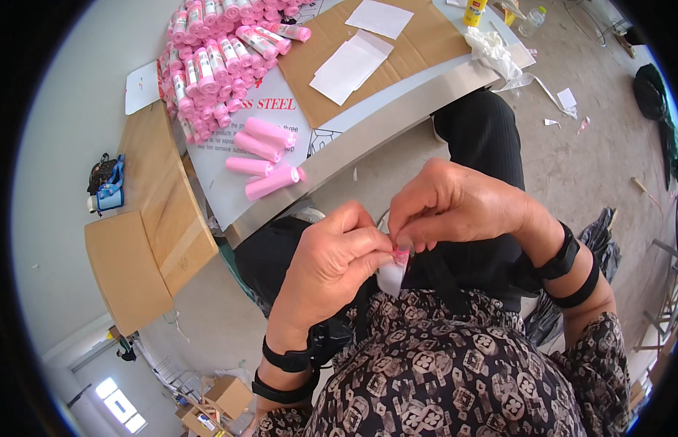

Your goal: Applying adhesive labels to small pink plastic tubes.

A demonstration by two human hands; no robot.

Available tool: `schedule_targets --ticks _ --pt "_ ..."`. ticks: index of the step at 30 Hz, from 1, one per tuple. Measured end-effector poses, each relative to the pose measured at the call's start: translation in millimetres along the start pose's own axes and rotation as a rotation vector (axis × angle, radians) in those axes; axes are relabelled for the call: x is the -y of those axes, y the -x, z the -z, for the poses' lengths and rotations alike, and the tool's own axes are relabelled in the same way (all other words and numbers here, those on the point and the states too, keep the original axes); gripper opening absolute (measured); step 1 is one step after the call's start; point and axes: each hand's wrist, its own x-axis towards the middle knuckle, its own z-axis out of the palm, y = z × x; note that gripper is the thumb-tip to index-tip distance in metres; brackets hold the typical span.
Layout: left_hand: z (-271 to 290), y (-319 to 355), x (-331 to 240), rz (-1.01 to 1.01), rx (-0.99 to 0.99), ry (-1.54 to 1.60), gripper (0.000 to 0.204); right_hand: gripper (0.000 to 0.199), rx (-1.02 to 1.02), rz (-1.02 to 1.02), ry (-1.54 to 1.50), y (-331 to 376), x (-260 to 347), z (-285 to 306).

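Note:
Above my lap, my left hand (328, 262) pinches a small white piece with pink print (392, 278), label-like or a little packet; I cannot tell which. My right hand (459, 207) meets it at the top edge, thumb and fingertips pressed together there. The piece hangs below the fingertips, partly covered by them. Beyond my left hand, several plain pink rolls (273, 183) lie on the near part of the table. A large heap of pink rolls with white printed labels (215, 65) is stacked at the table's far left.
The table's metal edge (339, 173) runs just ahead of my hands. Brown cardboard (310, 73) bears white paper sheets (351, 67). Crumpled white plastic (495, 54) and a yellow container (474, 12) sit far right. A wooden board (153, 175) adjoins at left.

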Motion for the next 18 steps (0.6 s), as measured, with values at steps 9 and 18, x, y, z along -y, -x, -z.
schedule_targets --ticks 9,18 --pt "20 1 14 -0.022 0.165 0.244 0.009 0.008 0.028 0.318 0.114 -6 -8 -14" --pt "19 8 31 0.153 0.248 0.795 0.015 0.005 -0.088 0.486 0.208 -6 -4 -31"
